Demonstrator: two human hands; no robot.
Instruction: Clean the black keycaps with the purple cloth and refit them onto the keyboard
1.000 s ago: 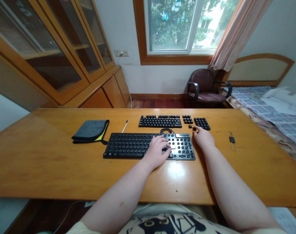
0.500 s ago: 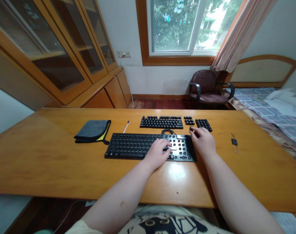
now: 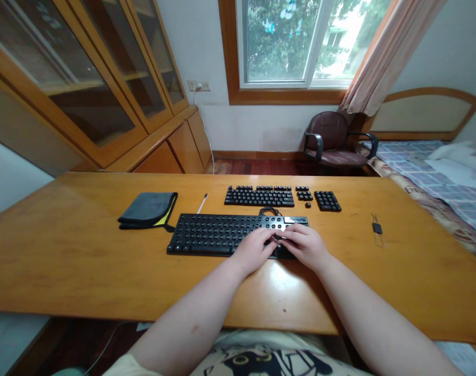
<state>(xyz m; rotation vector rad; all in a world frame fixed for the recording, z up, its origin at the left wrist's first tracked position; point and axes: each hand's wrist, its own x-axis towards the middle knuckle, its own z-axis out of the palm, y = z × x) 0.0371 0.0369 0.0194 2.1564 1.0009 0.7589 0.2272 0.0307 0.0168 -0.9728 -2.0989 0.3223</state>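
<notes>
A black keyboard (image 3: 206,234) lies on the desk, with most of its keycaps off and the small switch stems showing. My left hand (image 3: 257,247) rests over its right half, fingers closed in a pinch. My right hand (image 3: 307,246) meets it there, fingertips together with those of the left. Whatever is between the fingertips is too small and covered to make out. Behind the keyboard, loose black keycaps (image 3: 259,197) lie in key order, with a smaller group (image 3: 304,193) and a number-pad block (image 3: 328,201). One single keycap (image 3: 308,205) sits below the small group.
On the wooden desk (image 3: 105,277), a folded grey cloth (image 3: 149,208) and a small white brush (image 3: 202,203) lie to the left. A keycap puller with wire loops (image 3: 377,228) lies at the right. A coiled black cable (image 3: 270,211) is behind the keyboard.
My right hand has let go of a keycap below the small group and moved left and nearer to me, joining my left hand. My left hand has stayed over the keyboard.
</notes>
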